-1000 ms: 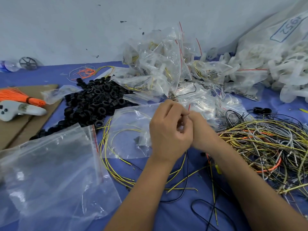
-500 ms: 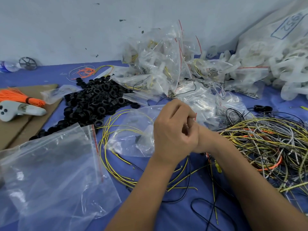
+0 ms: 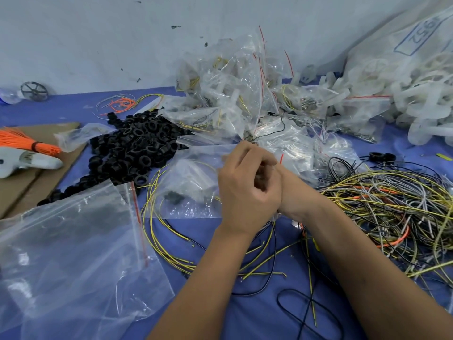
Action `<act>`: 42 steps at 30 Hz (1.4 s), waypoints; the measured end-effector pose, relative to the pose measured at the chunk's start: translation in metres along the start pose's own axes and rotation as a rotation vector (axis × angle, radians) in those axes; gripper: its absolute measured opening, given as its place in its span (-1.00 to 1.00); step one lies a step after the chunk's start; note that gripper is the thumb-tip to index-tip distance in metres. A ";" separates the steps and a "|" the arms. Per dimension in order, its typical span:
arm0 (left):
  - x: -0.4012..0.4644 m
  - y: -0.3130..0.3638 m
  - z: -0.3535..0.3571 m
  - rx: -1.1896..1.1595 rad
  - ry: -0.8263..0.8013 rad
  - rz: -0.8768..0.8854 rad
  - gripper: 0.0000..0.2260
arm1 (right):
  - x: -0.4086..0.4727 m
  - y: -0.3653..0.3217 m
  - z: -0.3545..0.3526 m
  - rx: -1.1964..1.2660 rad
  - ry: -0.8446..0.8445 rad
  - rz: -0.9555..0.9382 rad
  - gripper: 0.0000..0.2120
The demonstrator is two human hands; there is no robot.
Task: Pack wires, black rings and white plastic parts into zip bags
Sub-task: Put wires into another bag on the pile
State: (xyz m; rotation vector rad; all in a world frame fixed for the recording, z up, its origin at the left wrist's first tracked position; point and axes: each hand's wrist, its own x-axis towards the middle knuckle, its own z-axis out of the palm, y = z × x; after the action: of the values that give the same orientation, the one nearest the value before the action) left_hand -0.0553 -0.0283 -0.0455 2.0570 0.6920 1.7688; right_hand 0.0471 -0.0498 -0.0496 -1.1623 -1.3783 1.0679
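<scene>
The person's two hands meet in the middle of the blue bench (image 3: pixel 73 111). The left hand (image 3: pixel 247 190) is in front, with its fingers curled in, and it pinches the top edge of a small zip bag (image 3: pixel 193 185). The right hand (image 3: pixel 291 190) is mostly hidden behind the left one, so nobody can tell what its fingers do or hold. The small bag lies flat to the left of the hands, and something dark and a yellow wire show through it.

A heap of black rings (image 3: pixel 132 148) sits behind and to the left of that bag. A big tangle of wires (image 3: pixel 392 207), yellow, grey, black and orange, lies to the right of the hands. Some loose yellow wires (image 3: pixel 157 229) curve under the small bag and toward the person. A pile of filled zip bags (image 3: pixel 245 94) rises behind the hands, by the wall. White plastic parts (image 3: pixel 416 99) spill out at the far right.

A large empty zip bag (image 3: pixel 73 253) lies at the near left. A bunch of orange strings (image 3: pixel 27 143) and a white controller (image 3: pixel 27 160) rest on brown cardboard (image 3: pixel 22 192) at the left edge.
</scene>
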 end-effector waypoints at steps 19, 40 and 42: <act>0.000 -0.009 0.001 0.026 0.006 -0.016 -0.92 | 0.004 -0.012 0.007 0.407 0.120 0.364 -0.61; -0.014 -0.039 0.019 0.101 -0.332 -0.431 -0.86 | -0.035 -0.033 -0.088 -0.982 0.325 0.200 -0.93; -0.014 -0.041 0.018 0.105 -0.327 -0.451 -0.86 | -0.042 -0.032 -0.099 -1.052 0.431 0.208 -0.93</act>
State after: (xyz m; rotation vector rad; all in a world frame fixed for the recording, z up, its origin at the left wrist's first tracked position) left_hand -0.0446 -0.0013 -0.0828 1.9874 1.0594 1.1407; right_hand 0.1437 -0.0941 -0.0130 -2.1670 -1.4894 0.1029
